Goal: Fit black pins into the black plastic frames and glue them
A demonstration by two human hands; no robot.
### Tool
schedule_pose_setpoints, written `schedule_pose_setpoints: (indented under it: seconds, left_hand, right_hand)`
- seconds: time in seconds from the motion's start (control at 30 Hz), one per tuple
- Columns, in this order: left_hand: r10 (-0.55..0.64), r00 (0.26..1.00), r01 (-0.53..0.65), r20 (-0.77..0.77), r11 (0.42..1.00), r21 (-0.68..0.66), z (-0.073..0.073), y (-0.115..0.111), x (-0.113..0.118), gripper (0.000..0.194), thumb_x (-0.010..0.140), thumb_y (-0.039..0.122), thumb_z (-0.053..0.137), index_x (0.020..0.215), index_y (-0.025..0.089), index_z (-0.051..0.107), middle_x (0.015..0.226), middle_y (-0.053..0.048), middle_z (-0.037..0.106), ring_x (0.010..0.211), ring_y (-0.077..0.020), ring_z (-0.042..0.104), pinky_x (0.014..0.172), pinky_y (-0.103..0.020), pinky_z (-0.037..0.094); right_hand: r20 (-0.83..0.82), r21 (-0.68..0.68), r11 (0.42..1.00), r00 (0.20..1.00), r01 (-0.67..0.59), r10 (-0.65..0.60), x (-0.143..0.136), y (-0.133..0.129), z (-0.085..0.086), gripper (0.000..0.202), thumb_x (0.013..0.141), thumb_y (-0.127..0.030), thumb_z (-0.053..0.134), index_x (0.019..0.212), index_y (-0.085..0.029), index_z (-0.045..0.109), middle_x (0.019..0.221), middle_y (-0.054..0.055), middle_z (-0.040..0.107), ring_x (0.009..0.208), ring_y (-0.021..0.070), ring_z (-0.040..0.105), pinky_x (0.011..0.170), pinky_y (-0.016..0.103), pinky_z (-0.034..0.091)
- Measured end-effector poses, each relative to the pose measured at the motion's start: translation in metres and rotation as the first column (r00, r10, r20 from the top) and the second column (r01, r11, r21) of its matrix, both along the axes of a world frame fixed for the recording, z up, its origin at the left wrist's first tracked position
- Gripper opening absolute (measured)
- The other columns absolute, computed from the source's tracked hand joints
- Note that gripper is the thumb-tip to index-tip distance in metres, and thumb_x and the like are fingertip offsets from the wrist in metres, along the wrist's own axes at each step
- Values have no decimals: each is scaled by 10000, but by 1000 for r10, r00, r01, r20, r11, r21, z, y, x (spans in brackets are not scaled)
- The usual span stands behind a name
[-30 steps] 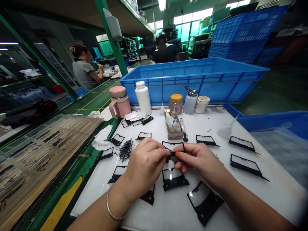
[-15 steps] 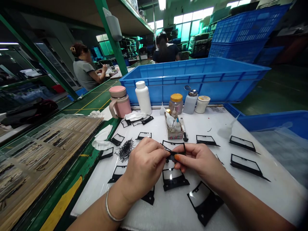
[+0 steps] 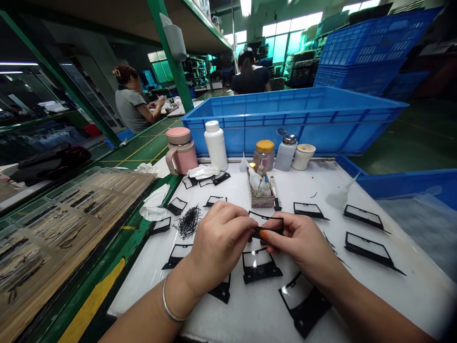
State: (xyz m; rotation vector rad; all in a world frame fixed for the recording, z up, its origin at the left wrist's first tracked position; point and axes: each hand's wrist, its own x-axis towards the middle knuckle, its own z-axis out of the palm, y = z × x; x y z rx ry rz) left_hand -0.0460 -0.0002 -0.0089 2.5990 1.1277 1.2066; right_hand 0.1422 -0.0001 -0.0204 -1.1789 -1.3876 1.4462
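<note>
Over the middle of the white worktop point(image 3: 303, 186), both hands are busy with one black-framed clear panel point(image 3: 266, 218): the left hand point(image 3: 221, 240) has its fingertips pinched at one end, the right hand point(image 3: 303, 243) grips the other between thumb and fingers. Black strips point(image 3: 189, 222) lie heaped toward the left edge; a pink mug point(image 3: 186, 158) stands by the far left corner.

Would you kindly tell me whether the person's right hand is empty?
No, the right hand is holding a black frame over the white table.
</note>
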Motion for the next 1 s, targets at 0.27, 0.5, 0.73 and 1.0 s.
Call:
schedule_pose_setpoints:
  seconds: [0.27,0.5,0.73,1.0]
  left_hand:
    - [136,923,130,359,771,-624,0,10,-2,143,779,211,714,893,157,647,831,-22,654,766,-135,608,683,-238,512]
    - [203,851,267,485,628,-731,3,11,-1,121,759,212,724,803,117,662,760,-24,645,704,-105,578,638,-196,463]
    - [180,843,307,506,612,-729,1,11,-1,133,766,228,719,803,122,646,732,-13,620,657,-91,542,592,-191,427]
    - [219,800,359,559,571,-738,-2,15,-2,169,750,249,735,784,120,631,704,-10,611,649,-97,549,608,-200,436]
  right_hand:
    - [1,13,1000,1000,6,-6,2,-2,1,160,764,-305,722,766,-160,654,712,-1,605,583,128,616,554,235,468]
    - [-29,-10,1000,999,-26,26,1,0,2,166,748,-298,734,768,-161,643,723,2,617,595,128,618,566,236,479]
    - [11,23,1000,1000,-21,21,0,-1,1,172,750,-303,725,734,-167,622,674,-3,602,570,137,608,534,246,471]
    - [-73,-63,998,997,-15,10,0,0,5,188,706,-283,753,818,-162,663,689,2,653,595,144,645,592,257,530]
